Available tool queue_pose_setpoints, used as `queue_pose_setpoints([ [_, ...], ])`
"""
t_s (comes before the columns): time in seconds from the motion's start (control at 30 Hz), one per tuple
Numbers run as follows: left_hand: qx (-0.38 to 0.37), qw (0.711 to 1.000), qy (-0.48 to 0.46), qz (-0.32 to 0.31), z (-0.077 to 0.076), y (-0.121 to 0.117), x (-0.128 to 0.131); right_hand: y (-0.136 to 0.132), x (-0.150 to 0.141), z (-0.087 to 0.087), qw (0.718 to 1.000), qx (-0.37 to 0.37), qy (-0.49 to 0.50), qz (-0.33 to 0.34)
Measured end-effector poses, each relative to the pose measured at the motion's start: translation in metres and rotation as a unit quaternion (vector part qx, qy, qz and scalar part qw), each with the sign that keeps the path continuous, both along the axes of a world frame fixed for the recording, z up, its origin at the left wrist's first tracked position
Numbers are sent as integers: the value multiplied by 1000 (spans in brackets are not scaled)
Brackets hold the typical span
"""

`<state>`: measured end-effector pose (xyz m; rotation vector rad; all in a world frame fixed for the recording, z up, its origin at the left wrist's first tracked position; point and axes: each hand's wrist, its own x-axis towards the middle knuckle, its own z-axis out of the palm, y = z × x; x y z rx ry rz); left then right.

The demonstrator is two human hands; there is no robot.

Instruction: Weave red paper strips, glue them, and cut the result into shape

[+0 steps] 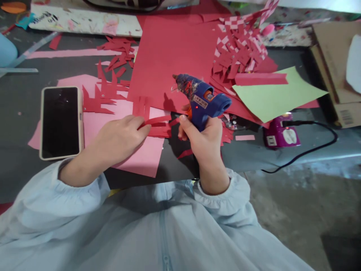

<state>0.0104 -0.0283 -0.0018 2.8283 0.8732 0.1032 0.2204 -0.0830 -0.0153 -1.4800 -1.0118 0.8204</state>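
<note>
The right hand [207,141] is clamped on the glue gun [200,101], held above the red sheet [175,45], while the left hand [121,135] touches red strips [160,131] over pink paper [143,162], whether pinching I cannot tell.

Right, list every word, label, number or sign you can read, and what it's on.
No wording reads clearly.
Glue gun: label too blurred.
White board: handwriting too blurred.
Purple box: white markings too small.
Cardboard: barcode, any digits too small.
</note>
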Motion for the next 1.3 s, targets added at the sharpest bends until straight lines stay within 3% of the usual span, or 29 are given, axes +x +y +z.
queue_pose_setpoints([
  [0.17, 53, 998, 41, 8, 4, 3, 0, -1, 2, 3, 999, -2, 49, 22],
  [0.43, 17, 998, 54, 23, 11, 12, 1, -12, 8, 14, 986, -116, 59, 104],
  [0.67, 3, 998, 40, 50, 10, 12, 2, -32, 14, 17, 976, -164, 16, 145],
  [0.73, 0, 998, 32, 55, 9, 11, 3, -34, 15, 12, 975, -167, -50, 140],
  [0.8, -2, 998, 30, 62, 9, 10, 5, -34, 16, 6, 966, -148, -185, 101],
  [0.9, -7, 997, 27, 66, 8, 9, 6, -31, 13, -3, 905, -54, -421, 30],
  [0.97, -12, 998, 15, 65, 7, 9, 7, -28, 11, -8, 861, -3, -508, 30],
  [1.1, -11, 998, -3, 58, 5, 8, 7, -23, 6, -16, 822, 8, -566, 55],
  [1.3, -1, 999, 14, 52, 2, 7, 6, -22, 4, -24, 807, 0, -585, 85],
])
